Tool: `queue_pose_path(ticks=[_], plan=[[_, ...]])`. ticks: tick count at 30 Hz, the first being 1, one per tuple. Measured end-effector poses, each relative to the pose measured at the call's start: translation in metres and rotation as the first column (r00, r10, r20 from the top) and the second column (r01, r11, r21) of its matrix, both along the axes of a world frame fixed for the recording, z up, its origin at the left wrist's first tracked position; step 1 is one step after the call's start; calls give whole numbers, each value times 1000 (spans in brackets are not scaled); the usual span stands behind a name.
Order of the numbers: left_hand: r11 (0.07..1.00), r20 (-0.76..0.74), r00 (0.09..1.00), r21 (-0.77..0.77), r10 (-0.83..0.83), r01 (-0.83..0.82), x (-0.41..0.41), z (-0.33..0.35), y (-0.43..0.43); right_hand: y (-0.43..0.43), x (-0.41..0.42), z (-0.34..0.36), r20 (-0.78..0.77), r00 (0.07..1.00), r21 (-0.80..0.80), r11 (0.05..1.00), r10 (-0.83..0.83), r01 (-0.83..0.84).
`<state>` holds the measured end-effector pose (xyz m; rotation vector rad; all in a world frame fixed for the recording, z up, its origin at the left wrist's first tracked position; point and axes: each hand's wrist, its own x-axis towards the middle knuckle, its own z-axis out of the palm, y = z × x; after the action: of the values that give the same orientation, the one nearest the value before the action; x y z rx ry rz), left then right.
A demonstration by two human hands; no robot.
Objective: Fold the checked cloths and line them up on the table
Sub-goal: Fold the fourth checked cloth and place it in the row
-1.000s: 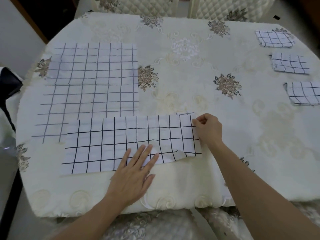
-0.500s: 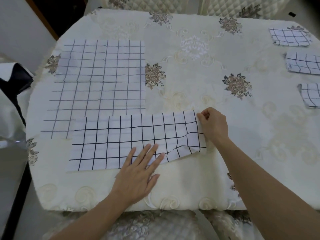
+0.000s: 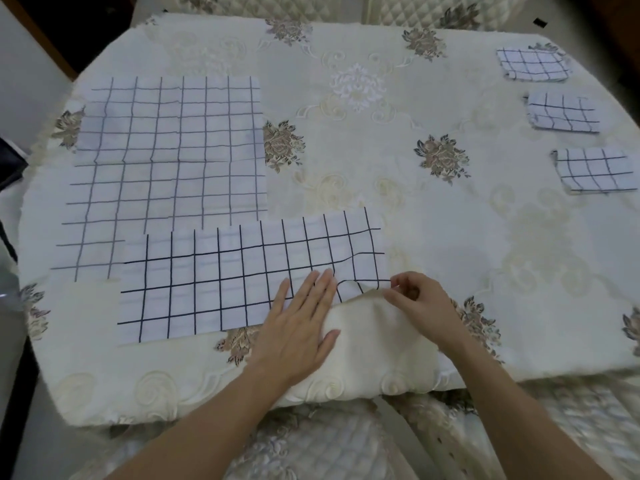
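A half-folded white cloth with black checks (image 3: 221, 278) lies as a long strip near the table's front edge. My left hand (image 3: 298, 327) rests flat on its lower right part, fingers spread. My right hand (image 3: 415, 303) pinches the strip's lower right corner, which is rucked up together with the tablecloth beneath. A larger unfolded checked cloth (image 3: 166, 157) lies flat at the back left, partly under the strip. Three small folded checked cloths (image 3: 533, 65) (image 3: 562, 112) (image 3: 594, 169) sit in a column along the right edge.
The table wears a cream embroidered tablecloth (image 3: 363, 140) with brown flower motifs. Quilted chair backs (image 3: 433, 8) stand behind the table, and a quilted seat (image 3: 329, 445) lies just below its front edge. A dark object (image 3: 10, 164) sits at far left.
My right hand moved from the strip's upper right corner down to its lower right corner and pinched it. The camera view shifted, and my left hand stayed pressed on the cloth.
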<state>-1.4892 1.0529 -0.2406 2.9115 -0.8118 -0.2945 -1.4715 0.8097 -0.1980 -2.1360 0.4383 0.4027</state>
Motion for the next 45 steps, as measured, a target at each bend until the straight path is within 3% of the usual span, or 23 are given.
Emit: queue_pose_path(ticks=[10,12,14,17,18,20,23,29,37,40,43,45], plan=[[999,6,1000,42,-9,9,0,-7,-2,-26,16,-2,-58,951,-229,924,303,-308],[999,4,1000,39,-2,1,0,-8,-2,-26,18,-2,-95,945,-252,911,312,-326],[1000,0,1000,14,-7,7,0,-5,-2,-23,18,-1,-76,970,-291,925,232,-244],[997,45,998,-73,41,-37,6,5,7,1,21,1,248,959,-517,856,140,9],[990,63,993,-99,103,-96,13,10,16,18,23,1,356,910,-567,823,211,31],[959,80,962,-135,262,-250,29,14,43,58,35,-1,429,824,-597,801,370,-48],[919,64,918,-92,391,-384,50,7,86,111,55,-19,331,796,-607,760,507,-232],[953,61,951,14,302,-304,64,-16,120,106,61,-58,99,855,-689,655,509,-311],[942,82,939,-32,335,-334,61,-19,134,69,57,-54,40,933,-720,657,358,-221],[938,107,932,-30,347,-346,47,-14,145,85,51,-44,108,959,-721,685,263,-107],[950,91,946,3,312,-314,35,-14,136,145,48,-38,177,864,-710,668,472,-220],[942,66,940,9,334,-336,28,-15,133,182,45,-41,153,836,-695,659,526,-287]])
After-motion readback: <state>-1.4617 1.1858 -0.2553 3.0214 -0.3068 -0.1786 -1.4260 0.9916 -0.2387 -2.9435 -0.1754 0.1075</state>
